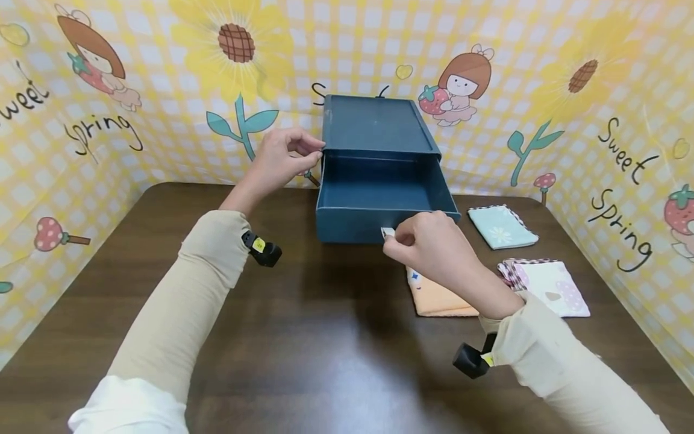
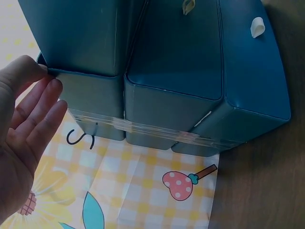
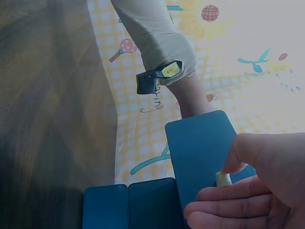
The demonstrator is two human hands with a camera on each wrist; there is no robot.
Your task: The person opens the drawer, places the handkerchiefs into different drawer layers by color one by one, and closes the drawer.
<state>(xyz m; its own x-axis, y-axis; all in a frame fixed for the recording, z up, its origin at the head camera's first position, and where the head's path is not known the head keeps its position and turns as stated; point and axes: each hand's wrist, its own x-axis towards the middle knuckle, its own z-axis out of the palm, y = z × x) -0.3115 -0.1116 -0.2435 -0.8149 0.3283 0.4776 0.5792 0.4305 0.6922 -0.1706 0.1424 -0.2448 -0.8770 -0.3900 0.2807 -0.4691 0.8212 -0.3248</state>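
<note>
A dark blue drawer cabinet (image 1: 374,123) stands at the back of the table, its top drawer (image 1: 347,224) pulled out. The inside of that drawer shows only its bare blue floor and walls. My left hand (image 1: 284,154) pinches the cabinet's front left edge with thumb and index finger; in the left wrist view the other fingers extend beside the cabinet wall. On the drawer front, my right hand (image 1: 434,244) pinches a small white pull tab (image 3: 222,179) between thumb and forefinger. Two lower drawers (image 2: 176,47) are closed, with their own loop tabs (image 2: 258,27).
Folded cloths lie right of the cabinet: a light blue one (image 1: 501,226), a white and purple one (image 1: 553,289), and an orange one (image 1: 439,298) partly behind my right hand. A yellow checked sheet (image 1: 162,138) surrounds the brown table (image 1: 260,361). Clear tape (image 2: 143,126) runs along the cabinet side.
</note>
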